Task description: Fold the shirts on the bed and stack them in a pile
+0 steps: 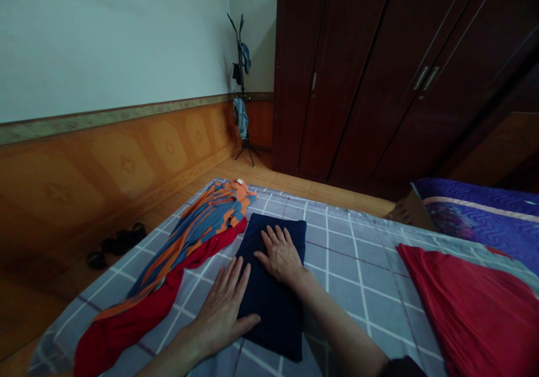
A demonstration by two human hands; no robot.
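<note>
The right hand (283,257) lies flat on the navy cloth (273,312), the left hand (222,308) along its left edge. Both hands' fingers are outstretched, thumbs wide.

Navy cloth (272,301) part-hidden under left hand (223,308), right hand (281,256); wardrobe (341,68) cropped
</note>
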